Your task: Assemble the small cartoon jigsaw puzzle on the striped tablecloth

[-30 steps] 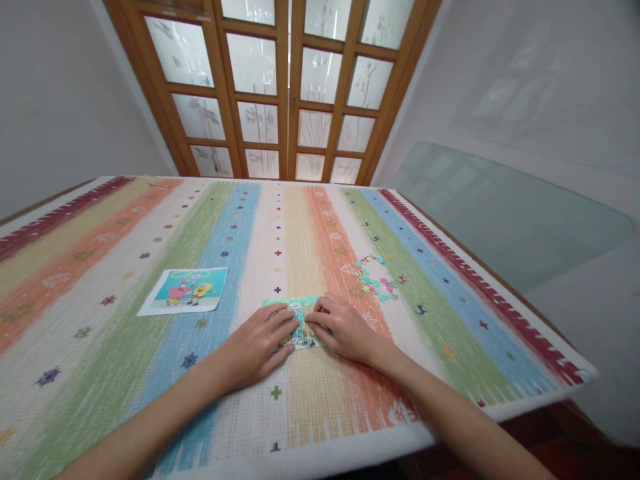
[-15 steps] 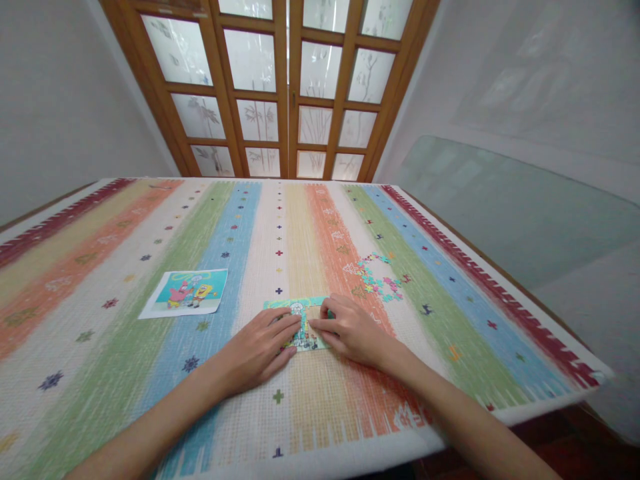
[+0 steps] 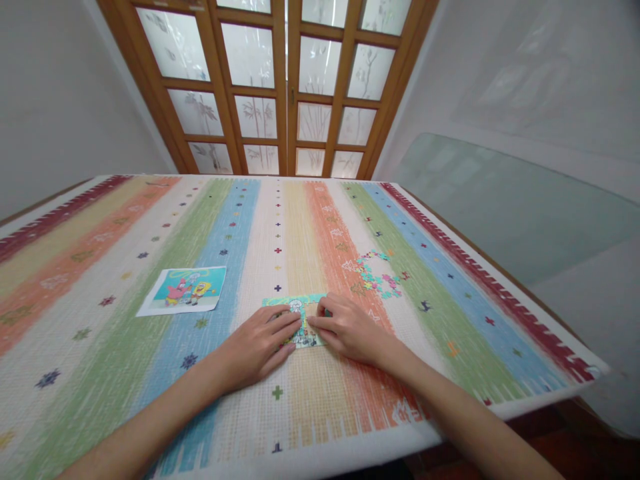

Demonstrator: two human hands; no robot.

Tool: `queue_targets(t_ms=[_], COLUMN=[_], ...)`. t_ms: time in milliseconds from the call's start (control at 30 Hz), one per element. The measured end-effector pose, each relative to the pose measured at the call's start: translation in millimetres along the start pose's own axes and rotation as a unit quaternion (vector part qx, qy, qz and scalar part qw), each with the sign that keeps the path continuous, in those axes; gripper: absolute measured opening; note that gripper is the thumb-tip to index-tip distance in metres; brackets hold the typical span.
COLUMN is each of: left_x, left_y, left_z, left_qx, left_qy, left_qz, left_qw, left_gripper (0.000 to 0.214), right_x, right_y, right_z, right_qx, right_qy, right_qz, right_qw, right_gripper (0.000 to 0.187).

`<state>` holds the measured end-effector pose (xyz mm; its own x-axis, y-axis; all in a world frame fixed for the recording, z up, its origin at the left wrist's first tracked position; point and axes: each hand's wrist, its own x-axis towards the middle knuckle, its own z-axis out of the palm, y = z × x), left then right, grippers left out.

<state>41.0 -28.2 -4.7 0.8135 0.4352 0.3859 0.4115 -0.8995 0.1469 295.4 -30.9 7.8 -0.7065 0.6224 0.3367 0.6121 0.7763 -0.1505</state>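
Note:
A small, partly built jigsaw puzzle (image 3: 299, 309) lies on the striped tablecloth (image 3: 320, 240) near the front middle. My left hand (image 3: 260, 347) rests flat on its left part, fingers stretched toward the centre. My right hand (image 3: 345, 329) lies on its right part, fingers bent and pressing down at the puzzle's middle. The fingertips of both hands nearly meet. Much of the puzzle is hidden under the hands. Whether a loose piece is under my right fingers is not visible.
A printed cartoon reference picture (image 3: 184, 289) lies to the left. Several loose puzzle pieces (image 3: 379, 277) are scattered to the right of the puzzle. Wooden glazed doors (image 3: 290, 87) stand behind the table. A glass pane (image 3: 500, 207) leans by the right wall.
Both hands stay on the puzzle with only slight shifts of the fingers. The camera has tilted a little.

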Motion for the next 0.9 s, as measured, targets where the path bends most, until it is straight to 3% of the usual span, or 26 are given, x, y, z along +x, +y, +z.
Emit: queue_targets(t_ms=[267,400,567,700,800,900], left_x=[-1.3,-2.4,-3.2,-3.6,-3.9,-3.6], left_y=[-3.1,-3.7,-4.4,-4.6,-4.5,-4.3], left_z=[-3.6,-2.7,-1.6,-2.0,-2.0,-2.0], left_qx=[-0.027,-0.025,-0.023,-0.019,-0.025,-0.03], left_qy=[-0.018,-0.022,-0.022,-0.023,-0.018,-0.021], left_qz=[-0.012,-0.014,-0.009,-0.007,-0.01,-0.012], left_qw=[0.999,0.999,0.999,1.0,0.999,0.999], left_gripper=[0.038,0.039,0.039,0.038,0.038,0.038], right_x=[-0.3,0.1,-10.8,-27.8,-36.7,-39.5], right_y=[-2.5,13.9,64.9,101.2,114.2,119.0], right_z=[1.4,-2.2,-14.1,-20.8,-20.6,-18.9], right_qx=[-0.006,-0.045,-0.098,-0.119,-0.108,-0.088], right_qy=[0.0,0.022,0.069,0.052,0.034,0.029], right_qz=[-0.004,-0.013,0.128,0.244,0.305,0.319], right_qw=[1.0,0.999,0.985,0.961,0.945,0.943], right_gripper=[0.021,0.024,0.025,0.024,0.024,0.026])
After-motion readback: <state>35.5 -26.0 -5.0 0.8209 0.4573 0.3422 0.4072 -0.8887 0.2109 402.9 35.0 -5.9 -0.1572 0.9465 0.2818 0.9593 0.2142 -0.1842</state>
